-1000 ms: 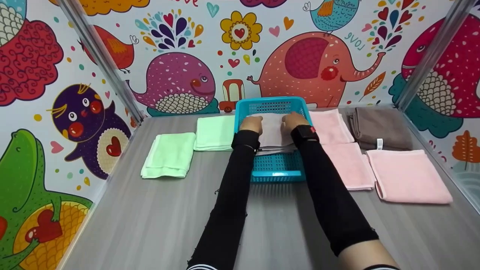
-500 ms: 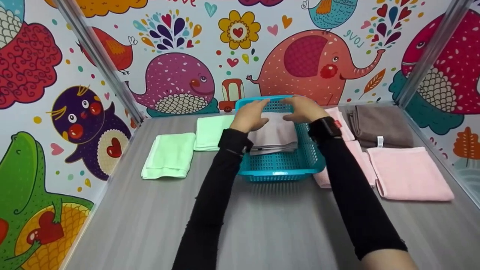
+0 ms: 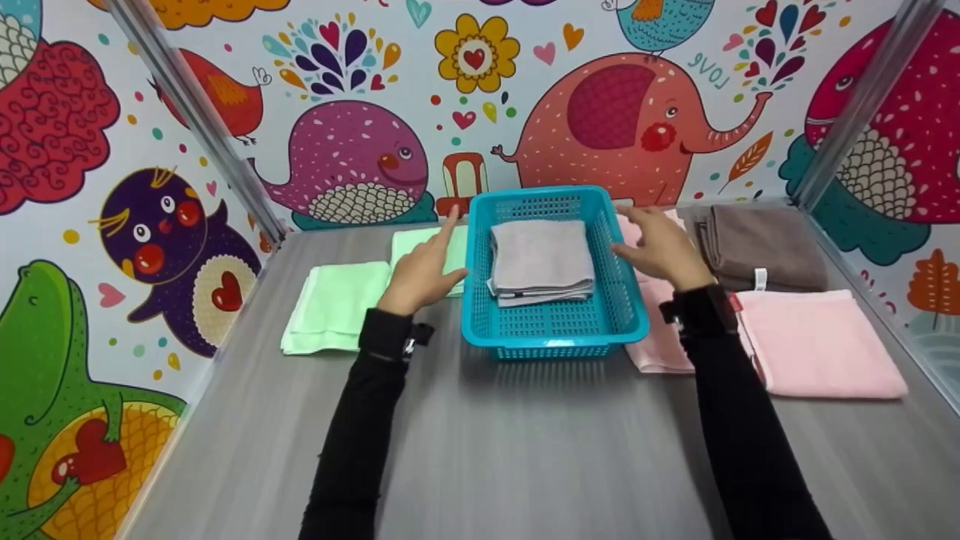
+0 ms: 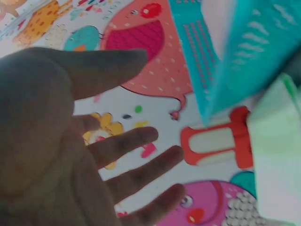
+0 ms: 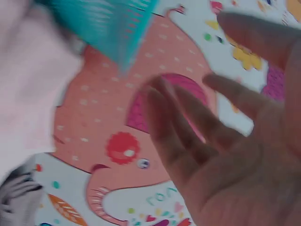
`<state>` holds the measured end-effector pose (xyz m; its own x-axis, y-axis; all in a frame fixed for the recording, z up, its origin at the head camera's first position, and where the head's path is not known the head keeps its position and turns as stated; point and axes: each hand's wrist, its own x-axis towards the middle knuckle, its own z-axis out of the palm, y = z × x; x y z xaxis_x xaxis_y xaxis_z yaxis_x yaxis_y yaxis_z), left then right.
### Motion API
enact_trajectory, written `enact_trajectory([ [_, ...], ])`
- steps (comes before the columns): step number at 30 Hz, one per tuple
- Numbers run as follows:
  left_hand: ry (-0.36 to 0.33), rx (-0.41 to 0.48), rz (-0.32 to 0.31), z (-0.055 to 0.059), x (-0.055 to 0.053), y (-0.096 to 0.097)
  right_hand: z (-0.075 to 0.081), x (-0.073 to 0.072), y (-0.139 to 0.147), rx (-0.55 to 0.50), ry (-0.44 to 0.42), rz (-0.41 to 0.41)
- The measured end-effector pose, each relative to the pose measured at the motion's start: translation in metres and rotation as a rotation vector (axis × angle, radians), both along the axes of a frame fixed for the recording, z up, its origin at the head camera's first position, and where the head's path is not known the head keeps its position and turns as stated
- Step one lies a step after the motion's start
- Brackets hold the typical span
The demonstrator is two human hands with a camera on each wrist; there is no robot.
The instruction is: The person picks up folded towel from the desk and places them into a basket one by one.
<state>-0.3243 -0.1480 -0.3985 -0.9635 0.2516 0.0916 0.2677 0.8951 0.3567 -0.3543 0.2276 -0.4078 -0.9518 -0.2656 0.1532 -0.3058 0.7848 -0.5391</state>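
A teal plastic basket point(image 3: 555, 343) stands in the middle of the table near the back wall. Inside it lies a folded grey towel stack point(image 3: 543, 255). My left hand point(image 3: 421, 271) hovers by the basket's left side with fingers extended, holding nothing; in the left wrist view the same hand point(image 4: 94, 141) shows spread fingers and thumb. To the basket's right, my right hand point(image 3: 660, 244) is raised above pink towels, its fingers loosely extended and its palm bare. The right wrist view shows that hand point(image 5: 235, 141) with nothing in it. I cannot tell whether either hand touches the rim.
Two folded green towels, a front one point(image 3: 337, 304) and a back one point(image 3: 420, 240), lie left of the basket. On the right are pink towels, including a front right one point(image 3: 821, 345), and a folded brown towel point(image 3: 765, 247). Printed walls and metal posts bound the table point(image 3: 540, 450).
Both hands have left the grey towels in the basket and moved apart, the left hand leftward and the right hand rightward, to either side of the basket. Their fingers have straightened.
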Motion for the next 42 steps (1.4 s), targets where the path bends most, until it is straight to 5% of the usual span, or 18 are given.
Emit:
enact_trajectory([
  [8, -0.029, 0.085, 0.031, -0.039, 0.018, -0.05, -0.045, 0.003, -0.001, -0.098, -0.18, -0.033],
  [15, -0.065, 0.141, 0.174, -0.053, 0.019, -0.111, -0.049, -0.002, -0.006, -0.159, -0.19, -0.038],
  [21, -0.096, 0.098, 0.347, -0.069, 0.023, -0.176, -0.05, -0.001, -0.008, -0.164, -0.188, -0.042],
  [27, -0.199, 0.046, 0.406, -0.094, 0.023, -0.201, -0.05, 0.0, -0.008, -0.158, -0.176, -0.043],
  [34, -0.257, 0.035, 0.397, -0.092, 0.026, -0.207, -0.05, 0.0, -0.009, -0.144, -0.165, -0.046],
  [42, -0.437, 0.099, 0.291, -0.067, 0.05, -0.229, -0.05, 0.001, -0.008, -0.134, -0.183, -0.041],
])
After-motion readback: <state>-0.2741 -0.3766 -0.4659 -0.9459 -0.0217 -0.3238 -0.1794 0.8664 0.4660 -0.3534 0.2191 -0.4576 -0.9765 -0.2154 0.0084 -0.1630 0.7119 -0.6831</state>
